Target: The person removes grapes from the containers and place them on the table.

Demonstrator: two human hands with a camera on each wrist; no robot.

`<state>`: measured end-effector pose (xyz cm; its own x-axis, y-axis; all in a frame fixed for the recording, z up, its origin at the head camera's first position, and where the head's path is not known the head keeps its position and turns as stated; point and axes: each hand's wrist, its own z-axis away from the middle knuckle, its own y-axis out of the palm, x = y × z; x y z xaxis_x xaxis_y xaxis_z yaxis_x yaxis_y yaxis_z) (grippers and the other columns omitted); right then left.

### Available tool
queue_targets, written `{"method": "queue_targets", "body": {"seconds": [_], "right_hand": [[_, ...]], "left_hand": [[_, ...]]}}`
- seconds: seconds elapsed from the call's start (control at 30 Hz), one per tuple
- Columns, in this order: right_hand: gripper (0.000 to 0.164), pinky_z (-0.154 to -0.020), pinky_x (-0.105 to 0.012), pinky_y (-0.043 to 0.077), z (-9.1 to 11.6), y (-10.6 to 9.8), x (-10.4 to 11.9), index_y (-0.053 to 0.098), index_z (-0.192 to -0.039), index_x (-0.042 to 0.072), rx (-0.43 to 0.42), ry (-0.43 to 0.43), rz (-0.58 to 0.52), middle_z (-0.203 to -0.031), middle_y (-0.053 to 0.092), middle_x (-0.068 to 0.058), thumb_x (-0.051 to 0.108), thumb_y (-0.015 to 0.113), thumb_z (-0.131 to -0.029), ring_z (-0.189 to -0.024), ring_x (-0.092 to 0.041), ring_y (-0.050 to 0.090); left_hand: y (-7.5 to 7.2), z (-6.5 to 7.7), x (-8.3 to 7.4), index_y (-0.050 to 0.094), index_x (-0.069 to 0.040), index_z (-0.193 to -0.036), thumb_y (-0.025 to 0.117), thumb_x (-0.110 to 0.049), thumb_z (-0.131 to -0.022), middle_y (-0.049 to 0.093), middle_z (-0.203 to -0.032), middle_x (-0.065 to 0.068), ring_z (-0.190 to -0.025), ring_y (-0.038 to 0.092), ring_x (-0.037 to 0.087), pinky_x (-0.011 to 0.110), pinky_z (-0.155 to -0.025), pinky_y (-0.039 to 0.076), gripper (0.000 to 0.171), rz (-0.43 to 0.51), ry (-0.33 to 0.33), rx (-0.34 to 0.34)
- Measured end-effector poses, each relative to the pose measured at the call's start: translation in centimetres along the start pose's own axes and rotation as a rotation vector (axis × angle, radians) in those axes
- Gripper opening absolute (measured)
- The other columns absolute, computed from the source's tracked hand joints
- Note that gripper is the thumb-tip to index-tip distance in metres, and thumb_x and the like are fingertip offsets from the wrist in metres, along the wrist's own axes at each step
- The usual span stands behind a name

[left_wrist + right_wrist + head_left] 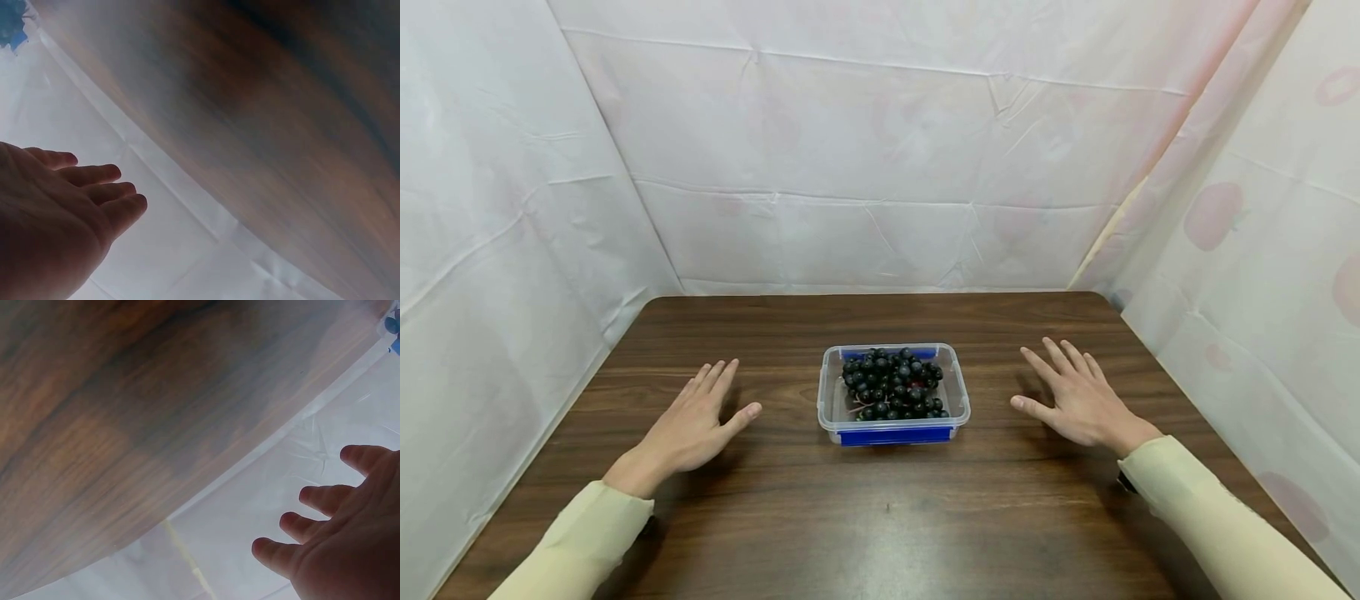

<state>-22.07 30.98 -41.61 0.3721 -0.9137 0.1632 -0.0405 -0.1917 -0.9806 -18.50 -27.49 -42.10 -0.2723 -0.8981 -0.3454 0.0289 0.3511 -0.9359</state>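
Note:
A clear plastic container (pixel 961 398) with blue clips along its sides stands on the table, its top uncovered. Inside lies a bunch of dark grapes (pixel 887 385), with a bit of reddish stem showing at the lower left. To the left of the container my left hand (pixel 688 427) is held palm down, fingers straight and thumb out, holding nothing. On the other side my right hand (pixel 1078 402) has its fingers spread, also with nothing in it. Neither hand touches the container. Both wrist views show the extended fingers; only a corner of the container peeks in.
The brown wood-grain table (pixel 880 517) has rounded far corners. White sheeting (pixel 865 167) hangs behind it and along both sides, with a faint fruit print on the right. Pale sleeves (pixel 1217 517) cover both forearms, and something dark shows under each cuff.

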Motion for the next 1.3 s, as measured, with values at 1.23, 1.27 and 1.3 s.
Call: {"method": "queue_targets", "body": {"seconds": [1.23,1.27,1.3], "right_hand": [[0.087,-0.117,-0.069,0.018,-0.2,0.5,1.5,0.031,-0.163,0.018,-0.067,-0.043,-0.049,-0.167,0.022,-0.02,0.069,0.055,-0.095,-0.151,-0.048,0.019],[0.087,-0.117,-0.069,0.018,-0.2,0.5,1.5,0.031,-0.163,0.019,-0.068,-0.045,-0.049,-0.167,0.023,-0.02,0.069,0.055,-0.095,-0.151,-0.048,0.019],[0.087,-0.117,-0.069,0.018,-0.2,0.5,1.5,0.031,-0.163,0.019,-0.069,-0.047,-0.049,-0.167,0.023,-0.02,0.069,0.055,-0.095,-0.151,-0.048,0.019]], "left_hand": [[0.2,-1.1,-2.2,0.011,-0.007,-0.166,0.043,-0.057,-0.106,0.017,-0.169,0.019,-0.154,0.012,0.045,0.067,-0.119,0.018,0.084,0.156,0.04,-0.036],[0.2,-1.2,-2.3,0.011,-0.007,-0.166,0.043,-0.057,-0.106,0.017,-0.169,0.019,-0.154,0.013,0.045,0.067,-0.119,0.018,0.083,0.158,0.041,-0.037],[0.2,-1.2,-2.4,0.011,-0.008,-0.166,0.042,-0.057,-0.106,0.017,-0.169,0.019,-0.155,0.013,0.044,0.067,-0.119,0.018,0.083,0.16,0.041,-0.037]]}}
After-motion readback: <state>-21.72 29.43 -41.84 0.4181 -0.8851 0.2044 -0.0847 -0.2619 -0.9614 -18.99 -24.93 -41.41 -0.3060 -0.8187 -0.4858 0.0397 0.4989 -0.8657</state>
